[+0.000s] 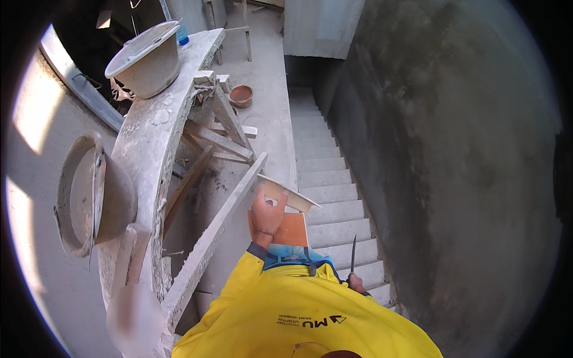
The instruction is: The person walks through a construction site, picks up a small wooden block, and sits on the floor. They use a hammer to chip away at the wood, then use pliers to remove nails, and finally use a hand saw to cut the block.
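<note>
My left hand is in front of my body, fingers closed on an angled piece. It has a pale strip along its far side and a flat orange-brown panel next to the wrist; its exact kind is unclear. Lower and to the right, my right hand grips a thin dark-bladed tool, seen almost edge-on and pointing upward. It looks like a trowel, though its face does not show. My sleeve partly covers this hand.
Concrete stairs descend beside a grey plastered wall on the right. To the left, a crusted plank on wooden trestles bears a large basin. Another mortar-stained tub is nearer. A reddish bowl sits on the floor.
</note>
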Demonstrator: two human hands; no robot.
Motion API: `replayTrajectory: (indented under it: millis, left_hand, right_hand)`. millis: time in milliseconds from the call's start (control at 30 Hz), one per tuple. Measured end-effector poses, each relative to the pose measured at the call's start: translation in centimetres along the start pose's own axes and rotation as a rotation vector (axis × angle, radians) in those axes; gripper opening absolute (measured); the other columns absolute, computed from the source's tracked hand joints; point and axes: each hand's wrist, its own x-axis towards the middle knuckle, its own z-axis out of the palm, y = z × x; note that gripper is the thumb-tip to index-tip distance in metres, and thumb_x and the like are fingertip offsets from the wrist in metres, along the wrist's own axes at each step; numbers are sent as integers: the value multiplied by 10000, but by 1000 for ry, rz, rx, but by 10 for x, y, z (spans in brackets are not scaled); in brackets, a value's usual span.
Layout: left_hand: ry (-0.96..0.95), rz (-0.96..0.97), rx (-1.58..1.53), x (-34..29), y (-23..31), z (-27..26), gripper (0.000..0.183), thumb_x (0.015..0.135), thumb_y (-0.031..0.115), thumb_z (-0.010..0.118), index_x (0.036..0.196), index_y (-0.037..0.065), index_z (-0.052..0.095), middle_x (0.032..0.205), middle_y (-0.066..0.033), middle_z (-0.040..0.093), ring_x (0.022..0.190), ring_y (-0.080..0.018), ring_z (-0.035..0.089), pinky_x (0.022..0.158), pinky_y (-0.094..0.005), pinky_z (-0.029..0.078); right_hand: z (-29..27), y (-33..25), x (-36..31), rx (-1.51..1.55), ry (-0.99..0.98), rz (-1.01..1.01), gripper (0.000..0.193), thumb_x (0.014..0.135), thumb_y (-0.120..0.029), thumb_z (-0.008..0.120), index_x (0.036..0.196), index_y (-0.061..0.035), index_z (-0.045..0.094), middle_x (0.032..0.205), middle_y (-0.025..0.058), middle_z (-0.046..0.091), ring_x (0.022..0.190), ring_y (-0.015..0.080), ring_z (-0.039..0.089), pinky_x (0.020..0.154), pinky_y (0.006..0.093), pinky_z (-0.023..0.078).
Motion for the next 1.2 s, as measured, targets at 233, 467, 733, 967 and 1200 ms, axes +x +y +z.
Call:
replayTrajectory:
  millis: [233,467,733,967,1200]
  left_hand:
    - [40,60,-39,187,9,83,334,830,230,749,955,-12,556,805,-184,692,751,-329,697,668,-409,530]
    - [153,32,-105,415,-24,169,323,834,236,744,971,1,570,878,-186,705,830,-334,699,732,-408,532]
    - [333,-143,-104,640,-35,182,325,867,205,722,1032,-35,577,932,-173,699,854,-274,684,779,-384,525]
    - [527,-210,-220,780,-58,181,294,889,104,708,1075,-70,560,1009,-129,664,905,-175,633,781,-340,536]
    - [474,-159,-254,1021,-87,248,183,919,90,673,1028,-13,567,948,-59,638,888,-128,590,805,-303,495]
  right_hand:
    - [74,-271,-16,-77,29,-513,264,971,-302,592,918,-46,559,574,6,473,420,129,472,366,312,396]
    - [205,-527,-21,-180,-57,-849,281,984,-280,595,833,-46,560,561,-10,462,419,119,462,383,316,399]
    - [325,-725,18,-326,-13,-524,277,960,-285,626,1005,-14,589,631,35,544,488,163,548,437,354,469]
    - [382,-809,88,-918,-77,-528,375,936,-314,619,1146,-4,625,753,137,680,605,273,665,563,429,535]
    - [496,-942,175,-1274,-76,-590,391,898,-318,670,1111,10,656,853,156,703,681,286,699,610,423,567]
